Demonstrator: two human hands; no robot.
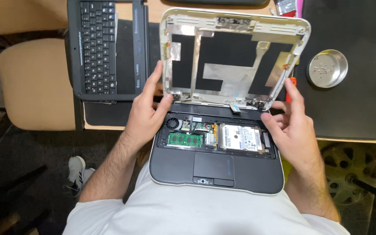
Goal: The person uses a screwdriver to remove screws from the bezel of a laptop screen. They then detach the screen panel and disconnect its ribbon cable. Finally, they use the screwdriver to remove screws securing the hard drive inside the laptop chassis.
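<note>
A small opened laptop [216,172] rests on my lap with its keyboard removed, showing a fan, a green memory stick and a silver hard drive [240,138]. Its lid [233,58] stands up without a screen, bare foil and black sheet inside a white frame. My left hand [146,111] grips the lid's lower left corner near the hinge, thumb against the base. My right hand [290,126] touches the lower right hinge area with fingers spread, holding nothing. A red-handled tool [290,87] lies just behind the right hand.
A detached black keyboard in its frame [105,50] lies on the desk at the left. A round metal dish with small screws [327,68] sits on a black mat at the right. A beige chair [35,82] stands on the left, a wheel rim on the floor right.
</note>
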